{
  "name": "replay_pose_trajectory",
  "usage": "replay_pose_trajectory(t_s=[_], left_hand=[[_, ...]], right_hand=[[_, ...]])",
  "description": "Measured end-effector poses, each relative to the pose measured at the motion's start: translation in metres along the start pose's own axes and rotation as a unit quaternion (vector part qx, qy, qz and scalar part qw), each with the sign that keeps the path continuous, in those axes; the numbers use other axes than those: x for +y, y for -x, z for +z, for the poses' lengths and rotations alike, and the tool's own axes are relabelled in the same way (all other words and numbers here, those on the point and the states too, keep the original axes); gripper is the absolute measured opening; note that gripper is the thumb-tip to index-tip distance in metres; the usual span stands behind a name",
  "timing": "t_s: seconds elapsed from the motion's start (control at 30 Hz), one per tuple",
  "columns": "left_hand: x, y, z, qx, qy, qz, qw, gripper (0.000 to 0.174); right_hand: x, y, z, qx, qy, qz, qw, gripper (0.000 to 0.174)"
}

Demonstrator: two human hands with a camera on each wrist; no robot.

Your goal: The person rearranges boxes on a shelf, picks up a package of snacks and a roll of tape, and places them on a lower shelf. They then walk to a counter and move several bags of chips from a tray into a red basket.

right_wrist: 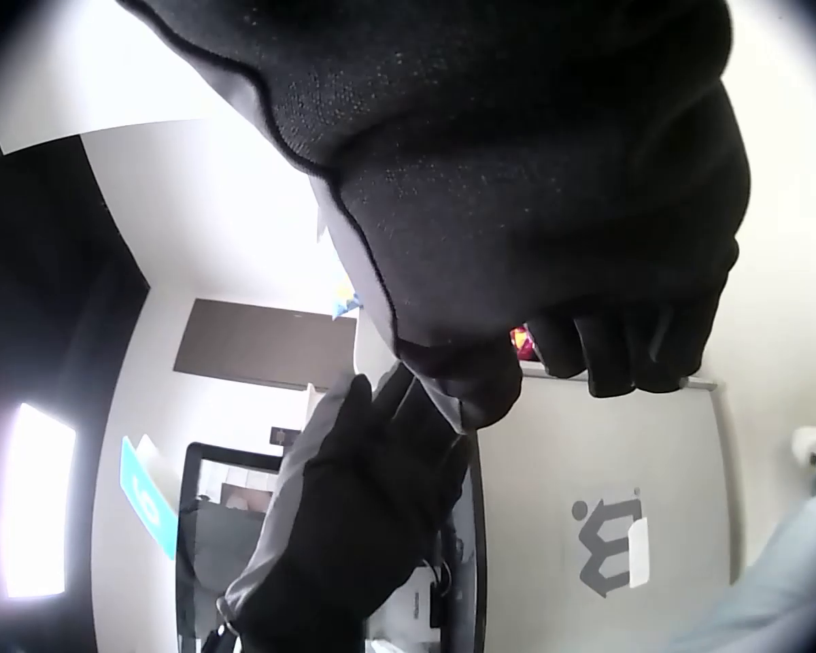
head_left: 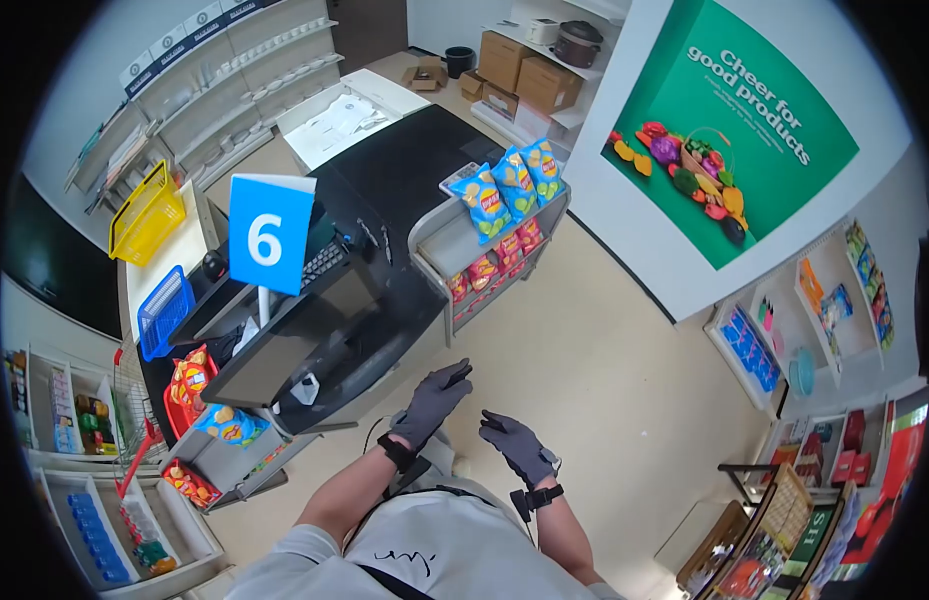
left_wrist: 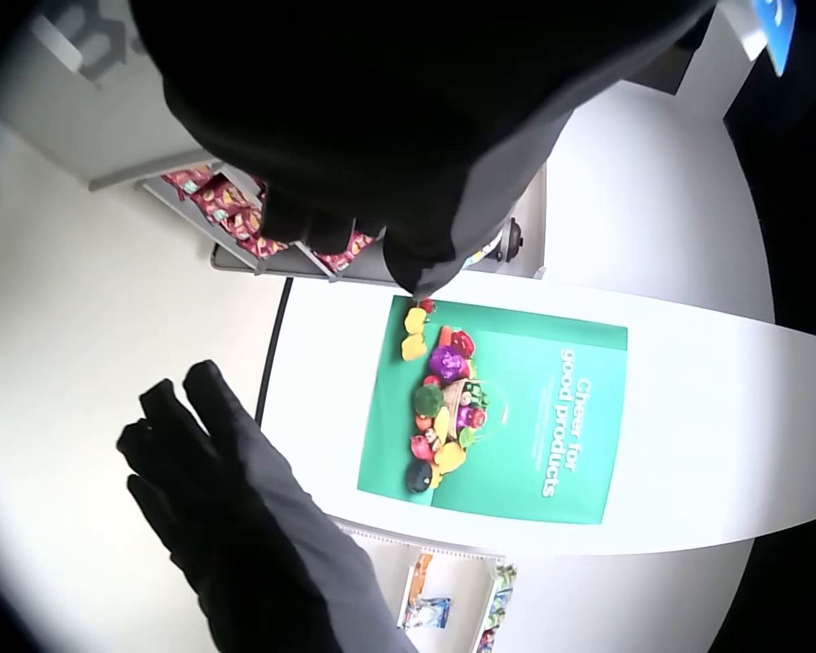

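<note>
- A pale beige shop floor is spreading under the whole scene, with a person standing on it beside a checkout.
- A large green poster printed with fruit and vegetables is hanging on the white wall to the right, well apart from the person.
- A long black checkout surface is running away on the left. It is the fixture nearest the hands, lying just ahead and to the left of them.
- A black angled monitor is sitting at the near end of that surface, near the left hand but apart from it.
- A grey metal snack rack is standing against the surface's side, carrying blue crisp bags on top.
- A blue card sign bearing a white 6 is standing above the monitor.
- The left hand, in a dark grey glove, is hovering over the floor with fingers stretched out and loose, holding nothing.
- The right hand, gloved alike, is hanging just beside it without touching, fingers relaxed and slightly bent, also empty.
</note>
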State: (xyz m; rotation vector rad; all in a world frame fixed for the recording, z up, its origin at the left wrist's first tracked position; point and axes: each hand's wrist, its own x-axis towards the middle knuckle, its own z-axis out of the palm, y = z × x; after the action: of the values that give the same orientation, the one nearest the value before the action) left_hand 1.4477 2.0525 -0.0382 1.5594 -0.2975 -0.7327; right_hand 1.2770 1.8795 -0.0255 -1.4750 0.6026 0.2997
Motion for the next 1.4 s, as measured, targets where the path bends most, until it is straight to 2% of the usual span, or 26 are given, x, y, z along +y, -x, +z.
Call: replay_pose_trajectory(t_s=[0.1,0.23,0.27,0.37,0.53,0.6,0.73,0.8,0.9,1.0,1.03,1.13,1.17,1.27,1.3,1.4], left_hand=[[0.008,-0.071,0.016,0.063,-0.025,0.049,0.997,0.062],[0.011,-0.185,0.030,0.136,0.007,0.108,0.985,0.069],[0.024,-0.206,0.029,0.137,0.008,0.105,0.985,0.069],[0.055,-0.260,0.030,0.229,-0.041,0.103,0.967,0.074],[0.083,-0.321,0.021,0.252,0.048,0.098,0.962,0.077],[0.094,-0.330,0.018,0.241,0.092,0.115,0.959,0.076],[0.093,-0.350,0.012,0.256,0.108,0.130,0.952,0.072],[0.098,-0.363,0.007,0.290,0.107,0.141,0.940,0.070],[0.111,-0.367,0.016,0.246,0.171,0.085,0.950,0.062],[0.114,-0.371,0.023,0.296,0.141,0.053,0.943,0.060],[0.114,-0.372,0.026,0.306,0.126,0.031,0.943,0.058],[0.121,-0.363,0.036,0.350,0.144,0.037,0.925,0.055],[0.125,-0.357,0.039,0.360,0.149,0.042,0.920,0.054],[0.138,-0.334,0.057,0.397,0.208,0.064,0.892,0.053],[0.143,-0.324,0.061,0.399,0.233,0.083,0.883,0.052],[0.149,-0.291,0.072,0.416,0.288,0.120,0.854,0.054]], right_hand=[[-0.019,-0.029,-0.027,0.006,0.018,0.016,1.000,0.067],[-0.055,-0.078,-0.064,0.025,0.031,-0.005,0.999,0.060],[-0.071,-0.091,-0.075,0.035,0.039,0.009,0.999,0.062],[-0.113,-0.125,-0.108,0.049,0.071,0.042,0.995,0.067],[-0.159,-0.219,-0.150,0.076,0.072,-0.083,0.991,0.066],[-0.188,-0.259,-0.158,0.085,0.100,-0.157,0.979,0.067],[-0.273,-0.309,-0.163,0.045,0.201,-0.107,0.973,0.068],[-0.284,-0.351,-0.170,-0.005,0.205,-0.141,0.969,0.066],[-0.277,-0.404,-0.178,-0.075,0.192,-0.191,0.960,0.063],[-0.265,-0.439,-0.190,-0.079,0.218,-0.342,0.911,0.064],[-0.273,-0.440,-0.192,-0.107,0.223,-0.344,0.906,0.064],[-0.305,-0.406,-0.197,-0.167,0.232,-0.227,0.931,0.058],[-0.302,-0.410,-0.198,-0.195,0.238,-0.223,0.925,0.058],[-0.289,-0.415,-0.202,-0.182,0.207,-0.446,0.852,0.060],[-0.292,-0.408,-0.196,-0.205,0.207,-0.443,0.848,0.060],[-0.331,-0.372,-0.180,-0.270,0.141,-0.369,0.878,0.060]])
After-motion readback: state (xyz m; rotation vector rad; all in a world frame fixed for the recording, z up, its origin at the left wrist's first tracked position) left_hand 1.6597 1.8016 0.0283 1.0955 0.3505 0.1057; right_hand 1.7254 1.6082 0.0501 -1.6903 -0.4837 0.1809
